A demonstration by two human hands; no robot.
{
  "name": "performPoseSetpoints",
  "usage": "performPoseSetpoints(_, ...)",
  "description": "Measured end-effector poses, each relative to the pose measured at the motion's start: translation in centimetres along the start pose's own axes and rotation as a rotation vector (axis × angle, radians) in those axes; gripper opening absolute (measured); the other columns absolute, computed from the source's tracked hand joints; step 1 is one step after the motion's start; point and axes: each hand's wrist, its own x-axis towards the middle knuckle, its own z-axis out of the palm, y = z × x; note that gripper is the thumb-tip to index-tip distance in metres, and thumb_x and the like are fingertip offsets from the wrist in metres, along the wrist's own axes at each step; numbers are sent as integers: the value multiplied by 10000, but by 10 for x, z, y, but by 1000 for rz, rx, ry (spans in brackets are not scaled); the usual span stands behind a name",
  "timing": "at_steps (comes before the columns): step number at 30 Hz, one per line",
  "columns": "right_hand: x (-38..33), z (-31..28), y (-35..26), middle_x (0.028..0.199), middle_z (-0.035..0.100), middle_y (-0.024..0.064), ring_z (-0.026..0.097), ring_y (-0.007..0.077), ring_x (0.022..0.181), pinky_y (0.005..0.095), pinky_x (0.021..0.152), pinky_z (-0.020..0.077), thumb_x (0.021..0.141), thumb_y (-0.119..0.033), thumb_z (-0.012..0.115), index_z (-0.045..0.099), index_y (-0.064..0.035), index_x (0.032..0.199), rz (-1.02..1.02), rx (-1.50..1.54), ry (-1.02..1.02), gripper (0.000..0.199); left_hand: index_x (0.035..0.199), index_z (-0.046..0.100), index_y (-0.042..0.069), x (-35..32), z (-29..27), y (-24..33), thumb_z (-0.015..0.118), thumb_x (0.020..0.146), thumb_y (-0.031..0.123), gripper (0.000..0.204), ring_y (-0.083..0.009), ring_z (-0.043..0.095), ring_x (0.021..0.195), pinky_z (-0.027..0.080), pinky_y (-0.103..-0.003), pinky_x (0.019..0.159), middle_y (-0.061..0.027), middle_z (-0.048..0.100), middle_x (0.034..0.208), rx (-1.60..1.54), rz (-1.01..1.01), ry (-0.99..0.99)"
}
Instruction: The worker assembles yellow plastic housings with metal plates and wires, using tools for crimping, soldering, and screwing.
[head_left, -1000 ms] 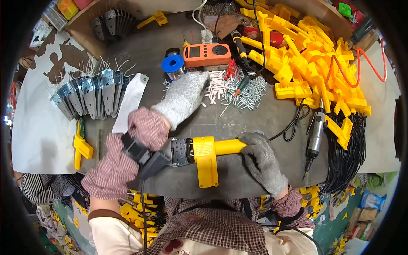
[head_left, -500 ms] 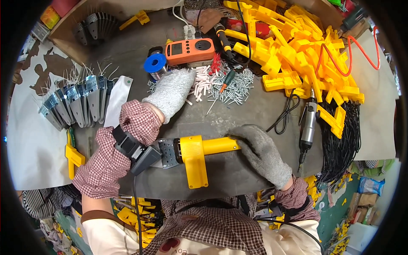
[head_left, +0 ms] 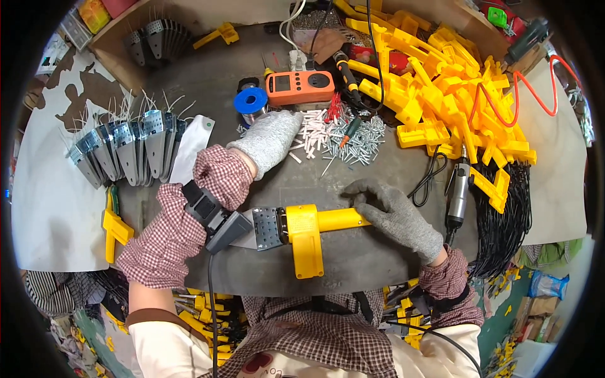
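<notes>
Since a second ago my left hand has stretched further into the white plugs, grip hidden; my right hand presses unclenched on the yellow bracket near the bench's front edge.

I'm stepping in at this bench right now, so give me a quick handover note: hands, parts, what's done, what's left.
Left hand, in a white glove, reaches into the pile of white plugs and screws; whether it has gripped any is hidden.
Right hand, in a grey glove, presses down on the yellow plastic part at the table's near edge.
Perforated metal plate sits at that part's left end.
Done: part and plate are placed together.
Left: no fastener shows on them yet.
</notes>
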Motion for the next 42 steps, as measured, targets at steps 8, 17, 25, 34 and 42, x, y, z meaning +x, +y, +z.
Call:
performPoseSetpoints(8, -5, 5, 3, 1079, 700, 169, 682, 281, 986, 364, 886, 519, 953, -120, 606, 639, -17, 1221, 49, 194, 18, 289, 1129, 536, 2, -34, -31, 8, 600, 908, 30, 232, -245, 594, 1100, 479, -367, 992, -158, 603, 1099, -644, -108, -206)
performPoseSetpoints(17, -11, 21, 4, 1121, 671, 175, 632, 359, 1078, 428, 967, 493, 949, -144, 635, 651, -24, 1170, -79, -79, 110, 252, 1141, 578, 26, -96, -3, 33, 623, 962, 47, 186, -133, 560, 1077, 455, -300, 1011, -45, 580, 1074, -1076, -28, -267)
performPoseSetpoints(25, -67, -19, 35, 1224, 578, 195, 569, 375, 1150, 457, 1023, 443, 876, -59, 717, 616, -9, 1233, 59, -443, 862, 374, 1220, 587, 16, -114, -11, 32, 664, 948, 90, 292, -176, 600, 1137, 473, -333, 1027, -90, 634, 1167, -1131, 35, -217)
performPoseSetpoints(34, -107, -54, 101, 1252, 623, 236, 629, 365, 1121, 408, 1002, 483, 819, -117, 688, 484, 60, 1402, 316, -251, 945, 643, 1371, 576, 3, -144, -24, 57, 702, 909, 108, 490, -277, 666, 1178, 478, -386, 1059, -168, 718, 1215, -900, -142, -70)
performPoseSetpoints(42, -61, -80, 44, 1296, 607, 181, 585, 189, 822, 417, 786, 527, 930, -333, 638, 504, -65, 1393, -387, 1573, 519, 551, 1381, 567, 57, -95, -19, 115, 741, 886, 336, 595, -359, 570, 1240, 413, -473, 1102, -178, 609, 1320, -416, 172, 47)
